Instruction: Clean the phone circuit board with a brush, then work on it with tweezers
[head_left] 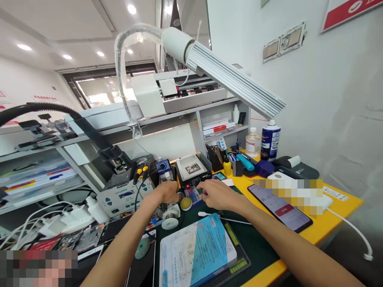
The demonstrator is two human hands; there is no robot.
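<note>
My left hand (166, 193) reaches forward with its fingers curled together beside a round, yellow-topped tin (186, 204). What those fingers hold, if anything, is hidden. My right hand (218, 194) is bent inward, its fingertips drawn close at the edge of a small clear-blue box (194, 195); I cannot make out what lies between them. Just beyond both hands stands a black heating station (196, 182) with a lit red light. On its pale top rests a metal-framed circuit piece (192, 169). A white spool (170, 221) sits below my left hand.
Nearer me lies a blue-and-white packet (197, 253) on the dark mat. A white-tipped stick (206, 214) lies behind it. To the right is a phone (279, 207) showing a timer. A hot-air station (125, 195) stands left; a lamp (236, 75) hangs overhead.
</note>
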